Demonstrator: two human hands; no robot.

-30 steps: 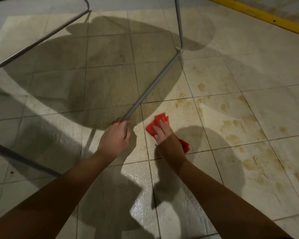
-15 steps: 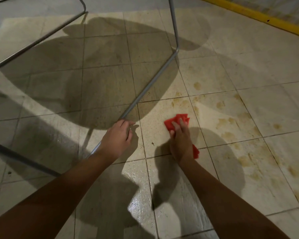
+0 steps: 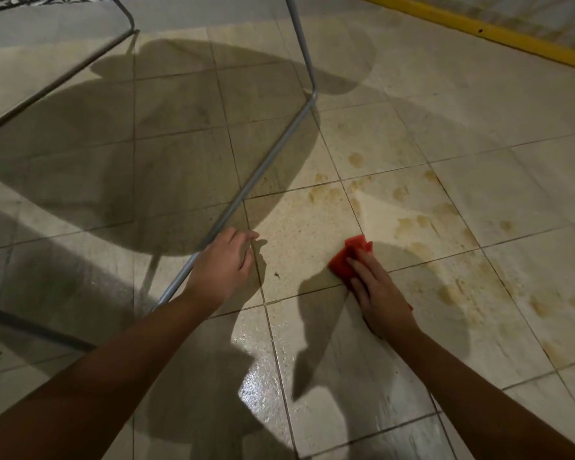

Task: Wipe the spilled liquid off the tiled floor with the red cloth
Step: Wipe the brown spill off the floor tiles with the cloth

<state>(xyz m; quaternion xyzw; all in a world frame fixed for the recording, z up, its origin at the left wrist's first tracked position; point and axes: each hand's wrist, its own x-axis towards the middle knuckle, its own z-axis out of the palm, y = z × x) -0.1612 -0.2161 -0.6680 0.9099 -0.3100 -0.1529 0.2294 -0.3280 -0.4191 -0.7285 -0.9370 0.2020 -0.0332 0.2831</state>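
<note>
Most of the brownish spilled liquid [image 3: 458, 287] is not yet wiped up: blotches and smears spread over the tiled floor [image 3: 478, 127] to the right of and beyond the right hand [image 3: 379, 293], running from the tile just ahead of it out toward the right edge of the view. By contrast, the tile between the two hands looks largely free of stains apart from a few dark specks, and the tiles nearest the person gleam wet, so I judge the near and left part done and the larger right-hand part left. Lying on the floor near a grout crossing at the edge of the stained area, the red cloth [image 3: 349, 257] is pinned under the right hand, whose fingers [image 3: 367, 270] lie flat and nearly straight on top, pressing rather than clutching; only the far end of the cloth shows. Resting at a grey metal frame [image 3: 259, 171] where the tube meets the floor, the left hand [image 3: 224, 263] has loosely curled fingers; whether they truly grip the tube I cannot tell.
</note>
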